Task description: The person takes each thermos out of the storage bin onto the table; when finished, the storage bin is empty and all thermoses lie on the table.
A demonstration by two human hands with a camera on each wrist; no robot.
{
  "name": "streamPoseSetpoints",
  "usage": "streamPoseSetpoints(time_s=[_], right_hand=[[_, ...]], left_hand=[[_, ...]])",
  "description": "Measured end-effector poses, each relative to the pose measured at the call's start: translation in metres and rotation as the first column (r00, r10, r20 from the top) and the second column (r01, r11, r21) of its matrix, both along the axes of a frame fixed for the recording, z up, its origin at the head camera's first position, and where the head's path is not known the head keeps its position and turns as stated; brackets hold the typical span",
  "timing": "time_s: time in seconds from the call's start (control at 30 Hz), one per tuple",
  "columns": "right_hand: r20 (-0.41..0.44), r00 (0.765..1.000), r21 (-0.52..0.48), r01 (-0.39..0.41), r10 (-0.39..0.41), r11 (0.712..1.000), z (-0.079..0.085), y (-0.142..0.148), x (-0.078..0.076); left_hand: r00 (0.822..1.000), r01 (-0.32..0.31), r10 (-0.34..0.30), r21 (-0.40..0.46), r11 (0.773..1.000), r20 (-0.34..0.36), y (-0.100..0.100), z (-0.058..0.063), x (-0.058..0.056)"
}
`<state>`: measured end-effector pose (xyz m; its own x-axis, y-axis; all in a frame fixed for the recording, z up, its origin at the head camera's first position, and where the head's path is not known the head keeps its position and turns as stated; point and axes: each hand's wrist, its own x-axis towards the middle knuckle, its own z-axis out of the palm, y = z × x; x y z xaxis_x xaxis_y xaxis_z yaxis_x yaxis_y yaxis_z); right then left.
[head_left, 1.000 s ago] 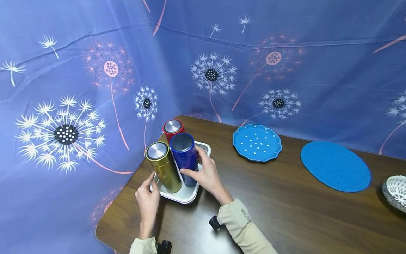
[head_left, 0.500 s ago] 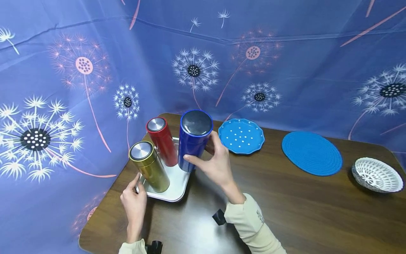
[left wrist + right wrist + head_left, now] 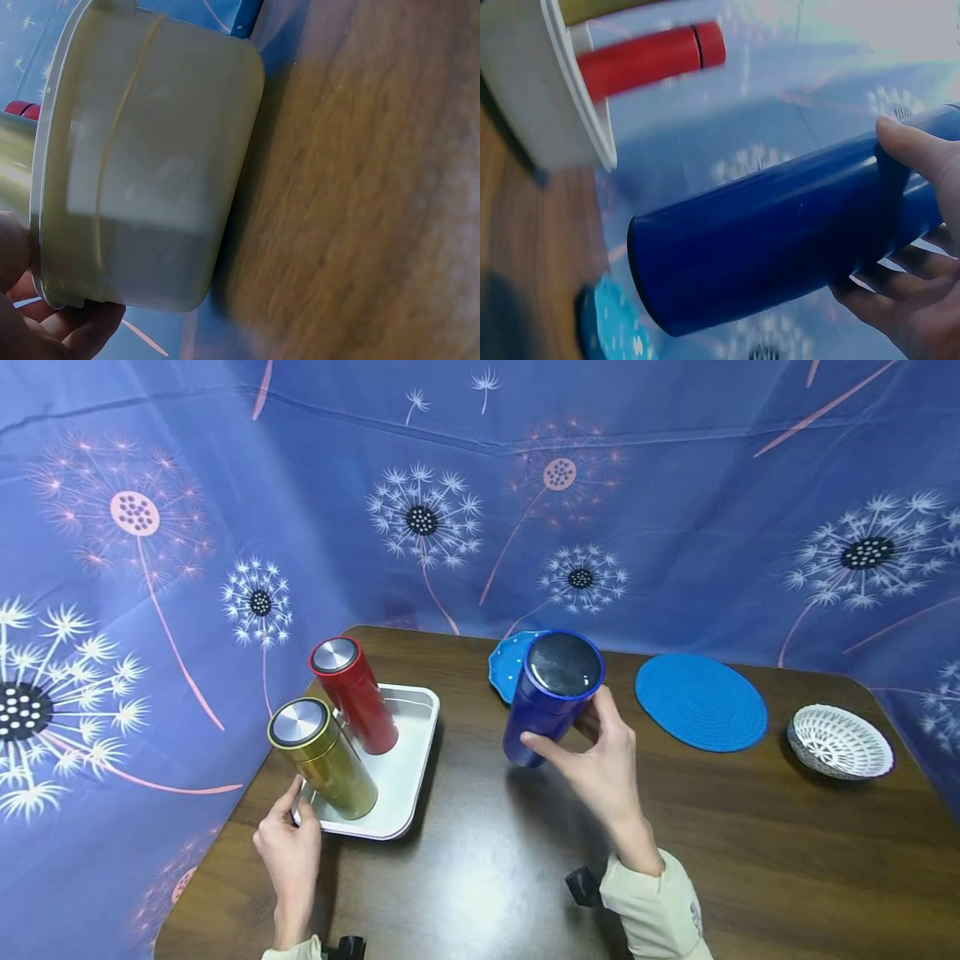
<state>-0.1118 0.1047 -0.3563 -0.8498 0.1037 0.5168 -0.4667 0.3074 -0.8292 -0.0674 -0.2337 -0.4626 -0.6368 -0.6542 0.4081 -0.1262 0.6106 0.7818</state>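
Note:
My right hand grips a blue thermos flask, held tilted above the table to the right of a white plastic container. In the right wrist view the flask hangs clear of the table, thumb on one side and fingers on the other. My left hand holds the container's near left corner. The left wrist view shows the container's deep side wall, with thumb and fingers at its rim. A gold thermos flask and a red thermos flask stand on the container's top.
Behind the blue flask lies a blue polka-dot plate, partly hidden. A round blue woven placemat and a patterned white bowl sit farther right on the brown wooden table. A blue dandelion-print cloth hangs behind.
My right hand has lifted the blue flask off the container and carried it right. The left hand stays at the container's corner. The head view has turned right.

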Motion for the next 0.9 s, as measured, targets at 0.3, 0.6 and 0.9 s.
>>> streamPoseSetpoints(time_s=[0.3, 0.6, 0.9], right_hand=[[0.148, 0.957, -0.002, 0.251, -0.248, 0.968, -0.015, 0.058, 0.014], [0.218, 0.895, 0.052, 0.388, -0.389, 0.920, -0.032, 0.090, 0.027], [0.245, 0.852, 0.047, 0.466, -0.462, 0.884, -0.046, 0.113, 0.033]], left_hand=[[1.000, -0.015, 0.015, -0.001, 1.000, -0.001, -0.001, 0.003, 0.001], [1.000, -0.004, 0.004, 0.006, 1.000, -0.008, -0.003, 0.001, 0.005], [1.000, 0.005, -0.005, 0.018, 1.000, 0.015, 0.000, 0.002, 0.004]])
